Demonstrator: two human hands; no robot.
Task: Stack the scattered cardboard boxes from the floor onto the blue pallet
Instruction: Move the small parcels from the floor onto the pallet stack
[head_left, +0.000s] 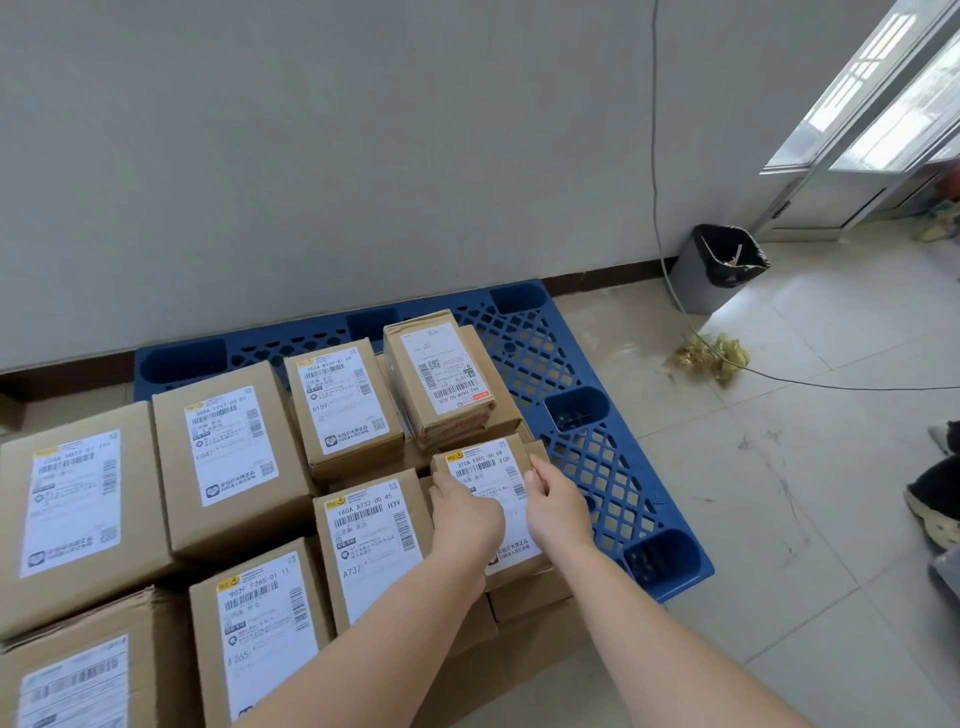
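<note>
A blue plastic pallet (571, 364) lies on the floor against the grey wall. Several labelled cardboard boxes stand packed on it, among them the box marked A732 (371, 545) and a taller stack at the back (441, 374). Both my hands are on the small box marked 370A (483, 462), which sits on top of other boxes near the pallet's right side. My left hand (465, 514) lies over its left part with fingers curled at the edge. My right hand (556, 506) grips its right edge, thumb on the label.
A grey bin with a black liner (719, 267) stands by the wall at the right. A cable (655, 156) hangs down the wall and runs across the tiles past a yellowish wrapper heap (711, 353). Shoes (935, 499) lie at the right edge.
</note>
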